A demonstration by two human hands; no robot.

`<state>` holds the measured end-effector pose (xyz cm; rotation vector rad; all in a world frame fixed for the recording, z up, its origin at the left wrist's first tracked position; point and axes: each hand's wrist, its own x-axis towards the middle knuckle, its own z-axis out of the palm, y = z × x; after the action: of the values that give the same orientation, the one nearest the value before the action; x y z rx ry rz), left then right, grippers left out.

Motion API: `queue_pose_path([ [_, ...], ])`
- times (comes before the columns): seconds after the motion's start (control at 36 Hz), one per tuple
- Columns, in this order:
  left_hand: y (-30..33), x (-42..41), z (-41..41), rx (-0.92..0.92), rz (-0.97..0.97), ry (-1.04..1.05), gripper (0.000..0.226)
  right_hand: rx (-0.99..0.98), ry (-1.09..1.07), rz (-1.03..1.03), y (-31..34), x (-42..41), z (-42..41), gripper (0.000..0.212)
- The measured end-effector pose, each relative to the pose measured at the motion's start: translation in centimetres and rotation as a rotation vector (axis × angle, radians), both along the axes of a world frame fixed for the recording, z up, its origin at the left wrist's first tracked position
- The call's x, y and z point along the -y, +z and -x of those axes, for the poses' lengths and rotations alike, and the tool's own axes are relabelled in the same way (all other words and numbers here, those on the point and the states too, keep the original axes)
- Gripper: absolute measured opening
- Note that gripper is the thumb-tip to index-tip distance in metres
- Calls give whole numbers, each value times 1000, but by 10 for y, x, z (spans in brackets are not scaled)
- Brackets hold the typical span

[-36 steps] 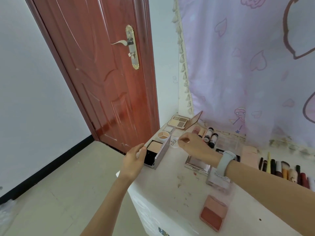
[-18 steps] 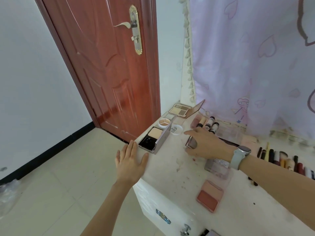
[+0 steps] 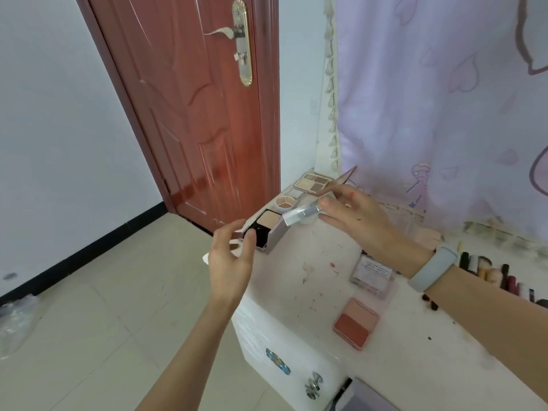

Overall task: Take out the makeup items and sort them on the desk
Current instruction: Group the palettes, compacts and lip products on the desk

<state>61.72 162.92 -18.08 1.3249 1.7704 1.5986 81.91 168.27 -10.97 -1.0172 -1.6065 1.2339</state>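
Note:
My right hand (image 3: 358,223) pinches a flat silver compact (image 3: 301,216) by one end and holds it tilted in the air above the white desk (image 3: 296,280). It hangs just over the open powder compact (image 3: 267,228), which stands at the desk's left corner with its lid up. My left hand (image 3: 231,256) hovers beside that corner with relaxed fingers and holds nothing. Behind lie a round three-shade pot (image 3: 286,202) and an open eyeshadow palette (image 3: 314,182). A pink and red blush palette (image 3: 355,324) and a clear labelled case (image 3: 372,274) lie nearer me.
A row of lipsticks and brushes (image 3: 489,272) lies along the desk's right side under the lilac curtain (image 3: 444,114). A red door (image 3: 201,114) stands beyond the desk's left end. Drawer knobs (image 3: 312,384) show on the desk's front. Tiled floor lies to the left.
My right hand has lifted the silver compact off the desk and carried it left toward the open powder compact. My left hand has risen from the desk edge.

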Motion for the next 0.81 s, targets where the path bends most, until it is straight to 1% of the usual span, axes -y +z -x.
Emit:
queue_pose_path([
  [0.03, 12, 5, -6, 144, 16, -83, 22, -70, 20, 23, 0, 3, 1, 33],
  [0.06, 23, 9, -12, 294, 40, -194, 25, -130, 38, 34, 0, 6, 4, 34],
  [0.08, 32, 12, -17, 422, 69, -308, 34, -162, 39, 34, 1, 8, 6, 34],
  [0.11, 37, 14, -21, 506, 92, -401, 43, -170, 32, 32, 0, 11, 8, 37],
  [0.14, 41, 16, -24, 540, 101, -465, 48, -165, 24, 23, 0, 14, 10, 41],
  [0.19, 47, 15, -28, 557, 72, -530, 55, -125, 21, 4, 0, 21, 13, 44],
  [0.22, 48, 14, -29, 565, 49, -544, 57, -94, 31, -1, -1, 23, 12, 42],
  [0.28, 48, 12, -29, 554, 13, -554, 58, 1, 68, -8, -3, 25, 7, 28],
  [0.33, 44, 12, -29, 553, 15, -529, 56, 151, 118, -65, -2, 27, 1, 12],
  [0.36, 42, 12, -31, 560, 31, -498, 59, 227, 134, -90, -1, 28, -1, 10],
  [0.44, 34, 15, -37, 565, 104, -378, 86, 460, 131, -182, -2, 33, -6, 13],
  [0.47, 31, 17, -39, 535, 124, -342, 90, 538, 128, -225, -4, 35, -7, 14],
  [0.53, 25, 20, -43, 479, 152, -299, 88, 640, 145, -314, -9, 39, -8, 16],
  [0.58, 21, 23, -47, 468, 159, -289, 79, 696, 148, -377, -11, 45, -7, 18],
  [0.64, 18, 26, -49, 488, 163, -299, 71, 753, 114, -451, -14, 49, -6, 19],
  [0.67, 17, 27, -49, 511, 175, -308, 71, 788, 101, -489, -15, 50, -5, 20],
  [0.75, 13, 31, -49, 547, 200, -337, 81, 881, 89, -558, -20, 53, -3, 23],
  [0.78, 12, 32, -49, 553, 209, -340, 79, 905, 96, -568, -21, 53, -2, 24],
  [0.81, 11, 34, -50, 553, 213, -337, 69, 922, 103, -575, -23, 53, -1, 24],
])
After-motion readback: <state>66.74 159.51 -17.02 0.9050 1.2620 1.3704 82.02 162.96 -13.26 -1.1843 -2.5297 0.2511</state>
